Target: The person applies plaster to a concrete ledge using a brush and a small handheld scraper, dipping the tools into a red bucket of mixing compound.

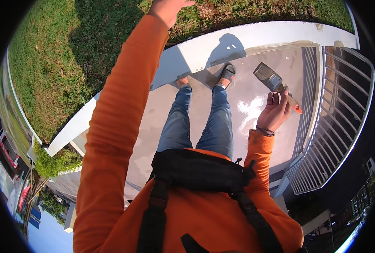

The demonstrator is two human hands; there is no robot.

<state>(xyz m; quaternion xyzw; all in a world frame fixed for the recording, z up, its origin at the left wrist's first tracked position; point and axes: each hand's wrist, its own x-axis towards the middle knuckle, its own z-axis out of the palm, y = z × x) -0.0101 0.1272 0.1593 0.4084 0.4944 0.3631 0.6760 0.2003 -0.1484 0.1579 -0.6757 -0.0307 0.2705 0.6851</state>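
Note:
My right hand (274, 114) is closed around the handle of a wide flat paintbrush (269, 77). The dark bristles point up and to the left, and the orange end of the handle sticks out past my fingers on the right. My left arm reaches far forward over the white kerb wall. My left hand (167, 9) is above the grass at the top edge, partly cut off. One finger is stretched out there, and nothing shows in the visible part of that hand.
A low white wall (276, 36) curves between the paved floor (154, 130) and the grass (48, 55). To the right stands a white metal railing (343, 109). My feet in dark sandals (227, 70) are near the wall. A green shrub (54, 160) grows at the left.

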